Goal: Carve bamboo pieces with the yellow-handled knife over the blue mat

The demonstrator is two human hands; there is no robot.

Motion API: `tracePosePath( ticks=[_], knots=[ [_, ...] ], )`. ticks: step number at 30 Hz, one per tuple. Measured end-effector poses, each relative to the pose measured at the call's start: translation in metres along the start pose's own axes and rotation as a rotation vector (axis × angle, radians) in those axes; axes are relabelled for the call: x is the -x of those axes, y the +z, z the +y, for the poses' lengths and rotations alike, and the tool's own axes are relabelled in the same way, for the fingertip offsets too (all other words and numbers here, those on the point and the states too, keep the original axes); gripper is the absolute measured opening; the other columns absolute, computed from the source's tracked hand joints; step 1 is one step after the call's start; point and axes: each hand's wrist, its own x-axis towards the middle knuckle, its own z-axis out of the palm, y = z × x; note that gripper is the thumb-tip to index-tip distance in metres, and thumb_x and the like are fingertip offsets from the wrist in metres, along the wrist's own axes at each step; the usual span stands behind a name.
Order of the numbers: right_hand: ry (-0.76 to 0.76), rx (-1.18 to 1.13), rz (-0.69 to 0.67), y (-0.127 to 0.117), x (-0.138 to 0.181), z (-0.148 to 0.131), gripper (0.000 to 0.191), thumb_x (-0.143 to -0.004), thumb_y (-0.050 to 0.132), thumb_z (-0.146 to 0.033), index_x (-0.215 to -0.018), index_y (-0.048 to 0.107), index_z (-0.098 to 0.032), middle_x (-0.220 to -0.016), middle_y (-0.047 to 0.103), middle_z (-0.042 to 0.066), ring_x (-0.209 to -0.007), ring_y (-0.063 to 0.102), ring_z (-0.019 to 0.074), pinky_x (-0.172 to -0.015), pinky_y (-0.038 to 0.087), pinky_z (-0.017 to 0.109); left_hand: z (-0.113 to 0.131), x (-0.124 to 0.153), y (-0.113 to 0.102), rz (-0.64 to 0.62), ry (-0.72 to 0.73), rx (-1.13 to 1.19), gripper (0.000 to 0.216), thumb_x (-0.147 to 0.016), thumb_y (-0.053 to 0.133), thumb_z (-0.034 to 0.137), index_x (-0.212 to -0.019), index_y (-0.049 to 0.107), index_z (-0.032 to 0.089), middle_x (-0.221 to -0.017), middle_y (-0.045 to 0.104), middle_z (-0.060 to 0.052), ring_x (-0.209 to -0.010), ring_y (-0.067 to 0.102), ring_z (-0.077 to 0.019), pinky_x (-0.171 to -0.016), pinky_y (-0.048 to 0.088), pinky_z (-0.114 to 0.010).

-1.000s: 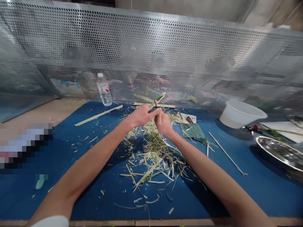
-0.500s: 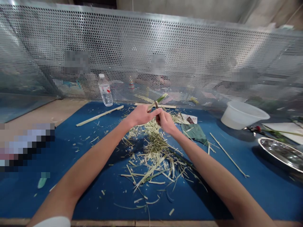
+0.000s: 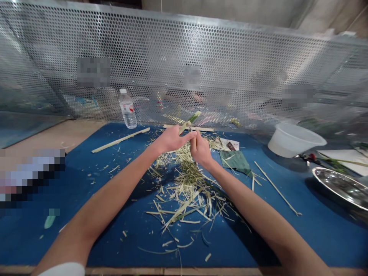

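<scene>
My left hand [image 3: 171, 138] is closed around a green and pale bamboo strip [image 3: 194, 117], whose far end sticks up and to the right beyond the fingers. Its thumb reaches across to my right hand [image 3: 200, 148]. That hand is closed on a slim knife [image 3: 189, 127]; only a bit of the dark blade shows against the strip, and the handle is hidden in the fist. Below both hands lies a heap of pale and green shavings [image 3: 189, 174] on the blue mat [image 3: 115, 237].
At the back left stands a water bottle [image 3: 128, 110], near a loose pale strip [image 3: 120, 140]. To the right are a green cloth [image 3: 236, 162], a thin stick [image 3: 277, 188], a white plastic tub [image 3: 294, 141] and a steel bowl [image 3: 339, 188]. A perforated metal screen [image 3: 161, 50] rises behind.
My right hand has turned slightly and shifted a little to the right, the knife with it, and less blade shows. The strip's far end has moved slightly left and up.
</scene>
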Motion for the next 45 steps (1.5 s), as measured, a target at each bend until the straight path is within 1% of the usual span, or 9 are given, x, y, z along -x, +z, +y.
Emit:
tracePosePath(
  ticks=[3, 8, 10, 15, 21, 25, 29, 37, 45],
  knots=[
    [0.026, 0.006, -0.003, 0.0027, 0.0006, -0.0008, 0.034, -0.103, 0.023, -0.04, -0.092, 0.049, -0.022, -0.071, 0.059, 0.005, -0.057, 0.05, 0.0182, -0.057, 0.025, 0.03, 0.0006, 0.0004, 0.002, 0.007, 0.019, -0.023, 0.043, -0.085, 0.047, 0.058, -0.086, 0.064, 0.018, -0.07, 0.058, -0.008, -0.063, 0.048, -0.0186, -0.062, 0.034, -0.034],
    [0.053, -0.003, -0.031, 0.0047, -0.0001, -0.0046, 0.04, -0.104, 0.02, -0.04, -0.097, 0.054, -0.021, -0.072, 0.063, 0.006, -0.055, 0.051, 0.0188, -0.057, 0.026, 0.03, -0.0019, 0.0008, 0.0053, 0.052, -0.012, -0.071, 0.046, -0.083, 0.05, 0.055, -0.098, 0.064, 0.013, -0.081, 0.061, -0.015, -0.072, 0.054, -0.0233, -0.063, 0.033, -0.035],
    [0.053, -0.009, -0.028, 0.0044, -0.0007, -0.0054, 0.043, -0.104, 0.019, -0.042, -0.097, 0.056, -0.021, -0.072, 0.063, 0.006, -0.055, 0.052, 0.0188, -0.058, 0.027, 0.03, -0.0024, 0.0014, 0.006, 0.049, -0.011, -0.071, 0.046, -0.084, 0.05, 0.055, -0.099, 0.064, 0.013, -0.082, 0.062, -0.015, -0.073, 0.055, -0.0241, -0.064, 0.033, -0.035],
    [0.034, -0.031, -0.051, 0.0031, -0.0006, -0.0045, 0.053, -0.104, 0.014, -0.048, -0.093, 0.059, -0.021, -0.072, 0.063, 0.006, -0.058, 0.053, 0.0194, -0.059, 0.031, 0.03, -0.0017, 0.0029, 0.0077, 0.007, -0.013, -0.043, 0.05, -0.086, 0.046, 0.058, -0.104, 0.064, 0.015, -0.076, 0.064, -0.012, -0.068, 0.055, -0.022, -0.063, 0.033, -0.034],
    [0.029, -0.095, -0.076, 0.001, -0.0013, -0.0029, 0.064, -0.102, 0.01, -0.055, -0.087, 0.062, -0.02, -0.068, 0.061, 0.006, -0.062, 0.055, 0.0199, -0.061, 0.036, 0.029, -0.0008, 0.0014, 0.0102, 0.02, 0.013, -0.03, 0.057, -0.086, 0.044, 0.062, -0.106, 0.065, 0.013, -0.077, 0.065, -0.012, -0.067, 0.055, -0.0206, -0.062, 0.032, -0.033],
    [0.031, -0.137, -0.107, -0.0002, -0.0019, -0.0031, 0.066, -0.102, 0.01, -0.056, -0.077, 0.06, -0.021, -0.066, 0.06, 0.007, -0.062, 0.055, 0.0193, -0.061, 0.037, 0.029, 0.0023, 0.003, 0.0096, 0.014, 0.017, -0.019, 0.057, -0.087, 0.043, 0.063, -0.104, 0.066, 0.014, -0.073, 0.063, -0.011, -0.064, 0.053, -0.02, -0.061, 0.032, -0.033],
    [0.049, -0.15, -0.106, -0.0006, -0.0019, -0.0031, 0.066, -0.102, 0.011, -0.057, -0.074, 0.059, -0.021, -0.064, 0.059, 0.006, -0.06, 0.054, 0.0184, -0.06, 0.036, 0.029, 0.0056, 0.0052, 0.0085, 0.002, -0.006, -0.02, 0.058, -0.088, 0.04, 0.064, -0.101, 0.067, 0.015, -0.068, 0.061, -0.01, -0.059, 0.048, -0.0186, -0.059, 0.03, -0.034],
    [0.08, -0.218, -0.117, 0.0009, -0.0015, 0.0004, 0.065, -0.098, 0.01, -0.066, -0.065, 0.047, -0.023, -0.054, 0.051, 0.002, -0.053, 0.047, 0.0155, -0.054, 0.031, 0.028, 0.0033, 0.0036, 0.01, -0.02, 0.026, -0.039, 0.053, -0.089, 0.039, 0.061, -0.083, 0.068, 0.017, -0.059, 0.054, -0.006, -0.054, 0.042, -0.017, -0.057, 0.029, -0.035],
    [0.11, -0.235, -0.151, -0.0024, -0.005, -0.0015, 0.066, -0.096, 0.009, -0.07, -0.06, 0.041, -0.024, -0.051, 0.047, 0.001, -0.053, 0.044, 0.0149, -0.054, 0.03, 0.028, 0.002, 0.0031, 0.0101, -0.026, 0.033, -0.012, 0.054, -0.089, 0.037, 0.062, -0.083, 0.068, 0.018, -0.06, 0.055, -0.006, -0.056, 0.043, -0.0176, -0.058, 0.031, -0.035]
  ],
)
